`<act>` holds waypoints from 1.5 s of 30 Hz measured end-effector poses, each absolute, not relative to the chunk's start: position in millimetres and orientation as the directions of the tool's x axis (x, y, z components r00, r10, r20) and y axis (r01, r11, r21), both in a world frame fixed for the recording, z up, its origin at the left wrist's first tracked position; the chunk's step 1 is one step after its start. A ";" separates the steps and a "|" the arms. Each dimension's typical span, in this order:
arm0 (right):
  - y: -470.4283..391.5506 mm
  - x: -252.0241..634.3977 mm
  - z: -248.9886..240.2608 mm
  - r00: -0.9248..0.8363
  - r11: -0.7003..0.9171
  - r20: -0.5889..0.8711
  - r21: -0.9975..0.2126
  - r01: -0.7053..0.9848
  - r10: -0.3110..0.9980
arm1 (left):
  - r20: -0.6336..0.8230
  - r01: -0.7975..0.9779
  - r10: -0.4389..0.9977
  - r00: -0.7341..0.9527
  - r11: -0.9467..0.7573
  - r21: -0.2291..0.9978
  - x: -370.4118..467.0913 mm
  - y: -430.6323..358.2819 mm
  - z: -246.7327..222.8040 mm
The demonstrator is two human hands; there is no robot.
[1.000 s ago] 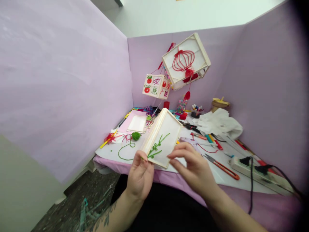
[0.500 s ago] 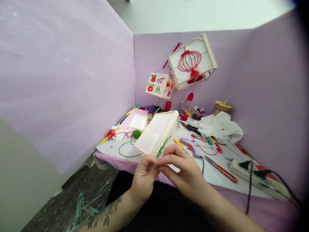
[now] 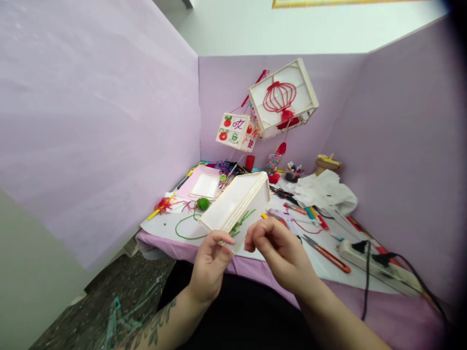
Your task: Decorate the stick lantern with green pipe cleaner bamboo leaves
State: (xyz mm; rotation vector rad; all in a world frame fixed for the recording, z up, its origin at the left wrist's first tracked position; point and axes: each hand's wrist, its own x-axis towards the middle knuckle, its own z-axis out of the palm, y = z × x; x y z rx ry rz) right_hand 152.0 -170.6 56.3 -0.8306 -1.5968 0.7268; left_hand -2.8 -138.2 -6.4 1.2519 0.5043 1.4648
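Observation:
My left hand (image 3: 209,267) is raised at the table's front edge, thumb and forefinger apart with a small gap, nothing visible between them. To its right, my right hand (image 3: 279,255) has its fingers curled and pressed together; whatever they hold, if anything, is too small to make out. Just beyond both hands stands a white box frame (image 3: 237,201) with pale wooden edges, tilted. Green strands (image 3: 242,222) lie beside its right side. A green yarn ball (image 3: 203,204) with a loose loop rests left of the frame.
Two decorated lanterns, a large one (image 3: 280,97) and a small one (image 3: 238,131), hang behind the table. On the right lie a glue gun (image 3: 282,215), orange-handled scissors (image 3: 328,255), crumpled white paper (image 3: 324,192) and a power strip (image 3: 379,267) with black cables.
My hands, fingertips together before, have moved apart. The left thumb and forefinger have opened. The whole view has shifted slightly.

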 end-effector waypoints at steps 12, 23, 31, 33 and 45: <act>-161.9 151.4 62.5 -0.280 0.094 0.163 -0.965 -0.243 0.946 | 0.393 -0.374 0.890 0.231 -0.292 0.880 2.4 -145.7 7.2; -169.6 149.8 67.7 -0.214 0.251 0.236 -0.967 0.046 0.948 | 0.407 -0.269 0.902 0.144 -0.360 0.893 2.8 -146.0 9.6; -179.8 161.8 52.3 0.009 0.439 0.464 -0.844 0.309 0.886 | 0.390 -0.391 0.919 0.054 -0.340 0.855 3.4 -143.1 -3.3; -181.9 160.3 47.8 0.019 0.437 0.475 -0.824 0.360 0.880 | 0.381 -0.413 0.924 0.045 -0.330 0.849 4.2 -143.3 -3.1; -175.4 136.2 32.2 -0.066 0.725 0.845 -0.411 0.552 0.530 | 0.338 -0.420 0.939 0.064 -0.282 0.863 8.3 -145.5 0.3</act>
